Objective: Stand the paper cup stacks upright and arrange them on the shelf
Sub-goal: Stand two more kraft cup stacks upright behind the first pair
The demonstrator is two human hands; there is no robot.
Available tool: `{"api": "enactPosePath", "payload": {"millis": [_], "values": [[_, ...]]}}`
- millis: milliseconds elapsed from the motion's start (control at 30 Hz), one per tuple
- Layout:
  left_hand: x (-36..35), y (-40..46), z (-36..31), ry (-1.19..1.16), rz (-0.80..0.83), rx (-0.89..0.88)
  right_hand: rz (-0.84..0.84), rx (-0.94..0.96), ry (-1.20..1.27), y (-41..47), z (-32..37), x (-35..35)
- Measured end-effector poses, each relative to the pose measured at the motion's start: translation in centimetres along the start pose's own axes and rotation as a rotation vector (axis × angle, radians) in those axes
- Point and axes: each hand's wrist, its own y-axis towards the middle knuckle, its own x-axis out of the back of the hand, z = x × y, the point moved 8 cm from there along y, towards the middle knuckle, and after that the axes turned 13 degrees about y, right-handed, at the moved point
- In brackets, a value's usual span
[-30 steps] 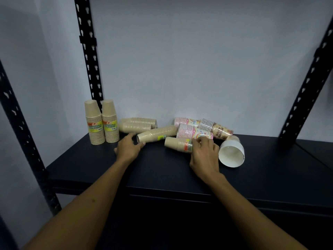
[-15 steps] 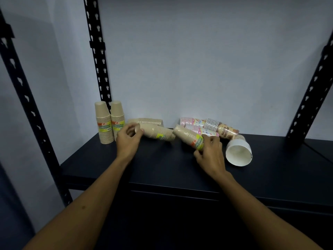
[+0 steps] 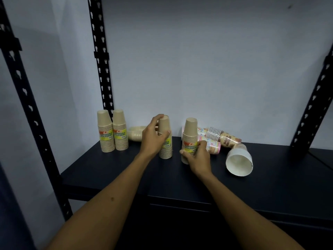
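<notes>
A dark shelf [image 3: 270,179] runs across the scene against a pale wall [image 3: 198,60], framed by black perforated uprights; one upright [image 3: 100,55] stands at the back left. At the far left of the shelf, two tan paper cup stacks stand upright, upside down and touching side by side: the first stack [image 3: 105,131] and the second stack [image 3: 119,130], each wrapped with a yellow-green label. Just to their right, a tan stack lying on its side [image 3: 136,135] rests near the wall, partly hidden behind the left hand. The left hand [image 3: 153,137] is wrapped around an upright tan stack [image 3: 165,139], fingers curled over its upper part and thumb across the front, with the base of the stack on the shelf. Close beside it to the right, apart but near, the right hand [image 3: 196,154] grips the lower part of another upright tan stack [image 3: 189,139], fingers closed around its labelled band. Behind and to the right of that stack, several patterned stacks lie tumbled on their sides: a pink-trimmed stack [image 3: 213,146] just beside the right hand, and a striped brown stack [image 3: 223,136] behind it, nearer the wall. Farther right, a wide white cup [image 3: 238,160] lies on its side with its open mouth facing forward. Another perforated upright [image 3: 310,109] rises at the right.
</notes>
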Motion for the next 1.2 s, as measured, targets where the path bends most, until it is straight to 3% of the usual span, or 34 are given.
{"api": "enactPosePath", "payload": {"millis": [67, 233, 433, 800, 1200], "values": [[-1.3, -0.4, 0.9, -0.086, 0.058, 0.054, 0.01, 0.003, -0.015, 0.4, -0.2, -0.1], [-2.3, -0.9, 2.5, -0.193, 0.006, 0.151, 0.017, 0.013, -0.028, 1.1, -0.7, -0.3], [-5.2, -3.9, 5.9, 0.054, 0.327, 0.201, 0.04, 0.01, 0.032, 0.9, -1.0, -0.3], [-3.9, -4.3, 5.3, 0.195, 0.171, 0.21, 0.078, -0.024, 0.089, 1.0, -2.1, -0.5], [-4.0, -4.4, 5.8, 0.1, 0.225, 0.224, 0.11, -0.024, 0.164, 0.5, -1.3, -0.5]]}}
